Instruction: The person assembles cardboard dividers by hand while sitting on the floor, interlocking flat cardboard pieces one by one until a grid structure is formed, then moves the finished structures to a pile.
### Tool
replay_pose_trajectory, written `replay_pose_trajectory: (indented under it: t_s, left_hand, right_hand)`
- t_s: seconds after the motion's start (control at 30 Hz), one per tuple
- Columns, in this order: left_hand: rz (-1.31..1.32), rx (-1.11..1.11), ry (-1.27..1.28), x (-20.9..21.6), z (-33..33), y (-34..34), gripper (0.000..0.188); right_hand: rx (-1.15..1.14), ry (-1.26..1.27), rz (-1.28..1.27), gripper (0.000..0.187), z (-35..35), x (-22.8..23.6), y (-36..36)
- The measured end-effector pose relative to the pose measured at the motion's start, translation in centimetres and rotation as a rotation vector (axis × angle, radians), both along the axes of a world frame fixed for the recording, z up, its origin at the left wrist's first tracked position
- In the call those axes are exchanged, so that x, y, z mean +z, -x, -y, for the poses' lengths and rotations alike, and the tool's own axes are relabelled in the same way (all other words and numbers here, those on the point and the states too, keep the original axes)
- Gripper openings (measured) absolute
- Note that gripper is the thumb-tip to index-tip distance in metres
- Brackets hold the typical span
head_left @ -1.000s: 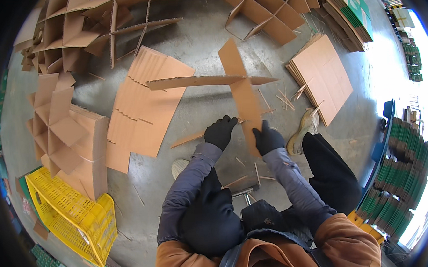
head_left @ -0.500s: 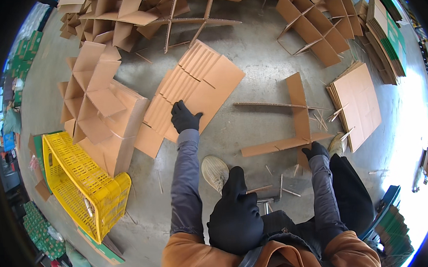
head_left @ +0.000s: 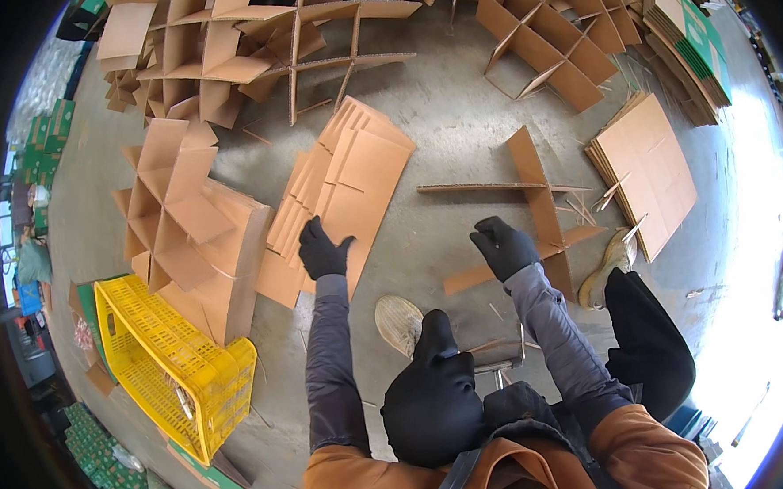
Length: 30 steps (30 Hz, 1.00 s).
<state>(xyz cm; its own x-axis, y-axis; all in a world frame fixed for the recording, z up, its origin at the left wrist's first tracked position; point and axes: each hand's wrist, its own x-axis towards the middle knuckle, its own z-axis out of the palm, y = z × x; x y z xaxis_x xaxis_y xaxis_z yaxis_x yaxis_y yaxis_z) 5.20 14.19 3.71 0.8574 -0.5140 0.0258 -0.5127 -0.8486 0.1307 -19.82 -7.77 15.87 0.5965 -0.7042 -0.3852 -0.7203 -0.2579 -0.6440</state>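
My left hand (head_left: 323,251), in a dark glove, is at the near end of a stack of slotted cardboard strips (head_left: 365,162). Its thumb stands apart from its fingers, and nothing shows in its grasp; whether it touches the top strip I cannot tell. My right hand (head_left: 505,247), also gloved, hovers at the near-left part of a partly joined cardboard divider (head_left: 545,219) on the floor. Its fingers are curled in, with nothing visible between them. The divider has a long strip crossed by two others, and my hand hides part of the nearer one.
Left of the strips, an assembled divider (head_left: 172,203) rests on a cardboard stack (head_left: 239,288). A yellow crate (head_left: 181,362) lies nearer. Flat cardboard sheets (head_left: 649,173) are piled at right. More joined dividers (head_left: 549,46) fill the far side. Cardboard scraps lie around my shoes (head_left: 399,324).
My right hand has left the divider's near corner and moved up and left. My left hand has drawn slightly nearer along the strips, and the upper strips have shifted.
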Motion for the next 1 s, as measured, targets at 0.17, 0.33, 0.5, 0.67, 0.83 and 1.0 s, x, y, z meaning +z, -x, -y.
replay_pose_trajectory:
  t_s: [0.17, 0.33, 0.5, 0.67, 0.83, 1.0]
  left_hand:
    - [-0.075, 0.073, -0.359, 0.2, 3.4, 1.1, 0.076]
    - [-0.278, -0.035, 0.544, 4.4, -0.3, -1.7, 0.026]
    - [-1.025, -0.316, 0.459, 12.6, 7.7, 6.0, 0.021]
    - [-0.230, -0.763, 0.455, 9.0, 14.9, 5.9, 0.050]
    - [-0.222, -0.733, 0.034, 2.4, 19.5, 7.9, 0.020]
    - [-0.392, -0.653, 0.061, 1.7, 17.2, 10.7, 0.009]
  right_hand:
    - [-0.044, -0.002, -0.079, 0.027, -0.8, -1.8, 3.9]
    - [-0.078, -0.216, 0.214, 0.041, -2.8, -3.4, 1.8]
    - [-0.318, -0.461, 0.644, 0.055, 0.7, -1.6, -3.0]
    - [-0.179, 0.172, 0.157, 0.038, 7.6, 3.4, -0.6]
    - [-0.041, 0.190, -0.068, 0.041, 8.5, -1.9, 0.6]
    - [0.063, 0.128, -0.301, 0.039, 7.0, -2.4, 1.0]
